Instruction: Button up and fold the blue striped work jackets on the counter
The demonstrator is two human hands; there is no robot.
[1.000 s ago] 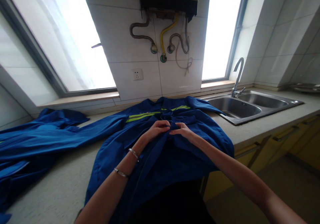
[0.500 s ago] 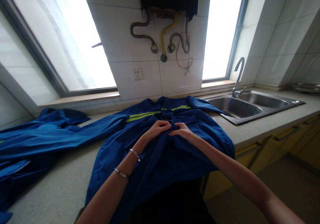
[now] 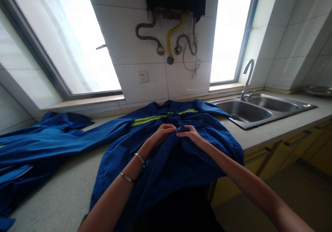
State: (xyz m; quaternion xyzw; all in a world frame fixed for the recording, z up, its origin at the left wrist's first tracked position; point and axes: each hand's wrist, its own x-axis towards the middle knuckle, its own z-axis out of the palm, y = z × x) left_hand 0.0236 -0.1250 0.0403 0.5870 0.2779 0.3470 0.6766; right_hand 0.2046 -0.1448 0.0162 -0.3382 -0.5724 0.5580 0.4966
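A blue work jacket (image 3: 212,138) with yellow-green chest stripes lies spread over the counter, its lower part hanging past the front edge. At the middle of its front, my left hand (image 3: 166,131) pinches one edge of the opening. Close beside it, my right hand (image 3: 188,133) grips the facing edge between thumb and fingers. The fingertips of both hands almost meet. Whatever fastener may sit between them is too small to make out. Two silver bracelets circle my left forearm.
More blue clothing (image 3: 46,138) is heaped on the counter (image 3: 70,187) at left. A double steel sink (image 3: 246,112) with a tap (image 3: 249,76) is at right, near the jacket's sleeve. Yellow cabinets (image 3: 280,156) stand below. Pipes (image 3: 168,38) hang from a wall heater.
My fingers have shifted slightly on the jacket's front edges, and the right hand's fingers have straightened a little. The jacket and the other clothing lie as before.
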